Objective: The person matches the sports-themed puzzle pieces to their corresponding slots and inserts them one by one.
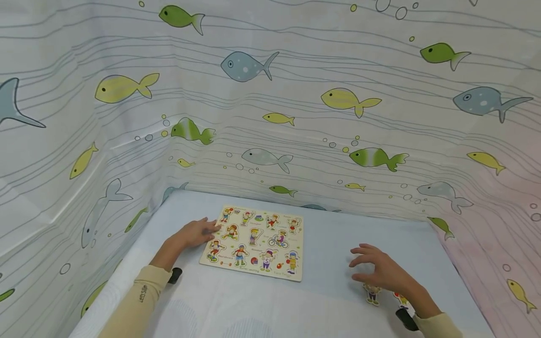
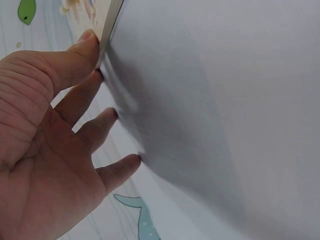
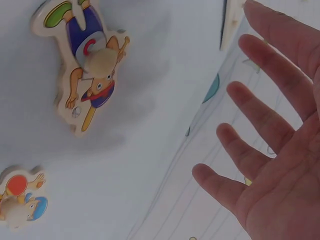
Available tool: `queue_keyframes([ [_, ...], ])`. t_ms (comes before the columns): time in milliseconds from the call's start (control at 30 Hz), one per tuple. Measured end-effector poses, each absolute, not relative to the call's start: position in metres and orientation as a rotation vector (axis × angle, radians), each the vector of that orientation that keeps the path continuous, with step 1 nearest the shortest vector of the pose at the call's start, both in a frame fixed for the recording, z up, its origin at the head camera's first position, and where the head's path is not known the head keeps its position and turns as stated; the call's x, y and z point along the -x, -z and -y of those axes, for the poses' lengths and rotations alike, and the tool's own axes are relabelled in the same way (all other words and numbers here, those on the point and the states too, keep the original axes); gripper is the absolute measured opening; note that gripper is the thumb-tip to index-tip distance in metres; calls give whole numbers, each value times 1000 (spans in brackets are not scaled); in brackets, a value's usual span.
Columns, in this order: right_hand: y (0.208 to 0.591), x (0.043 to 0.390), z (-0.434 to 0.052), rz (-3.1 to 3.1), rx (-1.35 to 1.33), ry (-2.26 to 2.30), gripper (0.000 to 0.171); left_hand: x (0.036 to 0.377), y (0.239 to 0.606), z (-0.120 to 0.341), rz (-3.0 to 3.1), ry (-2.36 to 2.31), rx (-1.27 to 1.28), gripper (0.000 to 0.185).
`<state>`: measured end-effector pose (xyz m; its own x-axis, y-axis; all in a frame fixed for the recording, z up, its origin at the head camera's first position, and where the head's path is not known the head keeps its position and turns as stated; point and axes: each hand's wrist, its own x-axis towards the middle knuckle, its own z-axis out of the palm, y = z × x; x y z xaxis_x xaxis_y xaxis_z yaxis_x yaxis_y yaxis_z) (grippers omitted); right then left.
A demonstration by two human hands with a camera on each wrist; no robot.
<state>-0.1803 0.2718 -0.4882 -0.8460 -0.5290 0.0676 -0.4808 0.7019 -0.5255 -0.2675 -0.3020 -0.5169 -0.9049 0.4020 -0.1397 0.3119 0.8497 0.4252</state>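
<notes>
We see a pale blue table bearing a wooden puzzle board flat near its centre. At about four o'clock from the board, two loose figure pieces lie on the surface, near the front edge.

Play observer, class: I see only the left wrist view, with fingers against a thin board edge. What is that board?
Observer: It is a wooden puzzle board with cartoon children, lying flat on the table. The left hand touches its left edge.
Operator: Where is the other hand?
Observer: The right hand is to the right of the board, with its fingers spread and holding nothing.
Operator: Are there any loose pieces?
Observer: Two lie on the table beside that hand, a figure piece and a smaller piece.
</notes>
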Motion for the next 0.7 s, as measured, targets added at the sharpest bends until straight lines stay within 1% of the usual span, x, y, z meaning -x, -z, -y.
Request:
queue_keyframes([
  [367,492,170,-287,-2781,673,786,22,265,517,299,-2804,-605,-549,42],
  [700,500,159,-303,-2855,665,807,19,269,521,303,-2817,-618,-562,40],
])
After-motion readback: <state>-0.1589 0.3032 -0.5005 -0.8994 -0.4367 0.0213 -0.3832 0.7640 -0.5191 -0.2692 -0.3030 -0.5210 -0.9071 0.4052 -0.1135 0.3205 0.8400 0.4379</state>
